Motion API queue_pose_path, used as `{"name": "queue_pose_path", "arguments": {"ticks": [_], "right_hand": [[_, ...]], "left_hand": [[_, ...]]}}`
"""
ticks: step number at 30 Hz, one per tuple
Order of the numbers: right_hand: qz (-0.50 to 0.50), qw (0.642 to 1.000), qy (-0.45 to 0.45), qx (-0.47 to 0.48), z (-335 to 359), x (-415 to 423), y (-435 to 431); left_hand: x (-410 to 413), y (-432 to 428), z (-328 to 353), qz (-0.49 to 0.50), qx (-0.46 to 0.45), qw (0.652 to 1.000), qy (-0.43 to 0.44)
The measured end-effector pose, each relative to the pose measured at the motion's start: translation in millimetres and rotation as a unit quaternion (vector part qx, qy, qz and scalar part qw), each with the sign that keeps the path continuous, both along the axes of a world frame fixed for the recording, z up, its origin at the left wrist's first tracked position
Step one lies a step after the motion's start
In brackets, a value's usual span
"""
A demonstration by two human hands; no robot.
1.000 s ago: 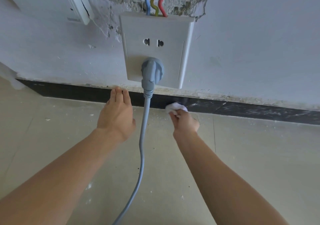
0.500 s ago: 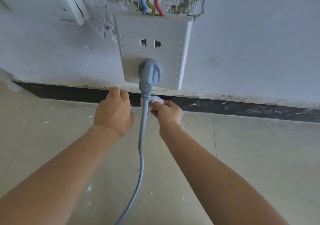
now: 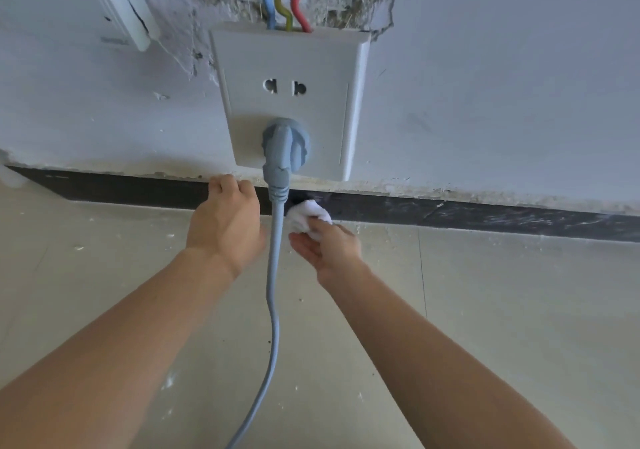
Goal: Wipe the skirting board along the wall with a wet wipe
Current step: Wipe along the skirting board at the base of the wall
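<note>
A black skirting board [image 3: 485, 218] runs along the foot of the white wall, streaked with pale dust on its right stretch. My right hand [image 3: 329, 247] holds a crumpled white wet wipe [image 3: 306, 214] pressed against the board just right of the grey cable. My left hand [image 3: 225, 223] rests with its fingertips on the board's top edge, left of the cable, holding nothing that I can see.
A white socket box [image 3: 287, 98] hangs off the wall with blue, yellow and red wires above it. A grey plug [image 3: 285, 147] and cable [image 3: 273, 310] drop between my hands. Plaster crumbs litter the beige floor tiles [image 3: 519, 327].
My right hand swept the wipe leftward along the board to the cable, then shifted slightly back right and turned palm-up. My left hand stayed on the board's top edge.
</note>
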State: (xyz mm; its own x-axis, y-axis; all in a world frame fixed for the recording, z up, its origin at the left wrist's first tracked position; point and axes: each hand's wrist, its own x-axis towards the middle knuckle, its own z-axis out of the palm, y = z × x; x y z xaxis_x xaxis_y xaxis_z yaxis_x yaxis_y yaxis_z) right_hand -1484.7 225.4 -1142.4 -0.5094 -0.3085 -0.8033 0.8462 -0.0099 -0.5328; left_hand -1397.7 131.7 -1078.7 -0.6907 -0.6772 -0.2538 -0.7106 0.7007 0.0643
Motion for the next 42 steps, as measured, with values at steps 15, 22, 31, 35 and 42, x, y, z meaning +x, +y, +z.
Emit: {"name": "queue_pose_path", "arguments": {"ticks": [15, 22, 31, 35, 42], "right_hand": [[-0.177, 0.983, 0.049, 0.019, -8.8, -37.9, 70.5], [0.173, 0.985, 0.028, 0.014, -20.0, 28.2, -19.7], [0.048, 0.999, 0.02, 0.008, -26.5, 31.9, -71.1], [-0.065, 0.997, 0.038, -0.01, -6.2, 16.6, -37.2], [-0.216, 0.975, 0.055, 0.015, -4.6, -17.5, 26.5]], "left_hand": [[10.6, -8.2, 2.4, 0.008, -0.004, 1.0, 0.024], [38.2, -34.3, -15.4, -0.094, -0.031, 0.991, 0.089], [43.9, -40.1, -26.6, -0.079, -0.026, 0.986, 0.146], [44.4, -34.2, -30.2, -0.05, -0.004, 0.986, 0.156], [45.9, -35.6, -36.4, -0.039, 0.012, 0.984, 0.175]]}}
